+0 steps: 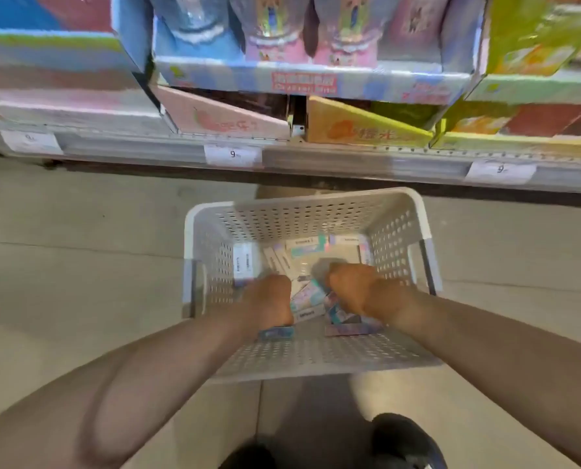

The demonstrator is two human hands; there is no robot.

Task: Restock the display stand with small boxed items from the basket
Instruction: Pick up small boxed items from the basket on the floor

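- Fingers on both hands are out of sight, curled down under the knuckles inside the basket (397,211), so whether they're spread wide, pinched narrow or actually holding a box can't be told.
- Left hand (268,301) sits low against the near-left inside corner; a blue-ish box edge (276,333) pokes out right under the wrist, but it's too blurry to say if the hand grips it.
- Right hand (356,289) is just beside it to the right, over the pile, with a pale blurred box at its knuckles.
- Small boxed items (307,252) lie jumbled on the basket floor, long axes going every which way; a couple near the far wall lie roughly crosswise, one stands on end against the left wall (243,262).
- Basket rests on the floor (79,265) just in front of the shelf edge (316,157), far rim nearly under it.
- Display stand trays (299,82) above are soft and cut off at the top; printed text unreadable apart from price tags (233,154) showing a 9.
- Open floor on both sides of the basket; a dark shoe (404,441) sits near the bottom edge.
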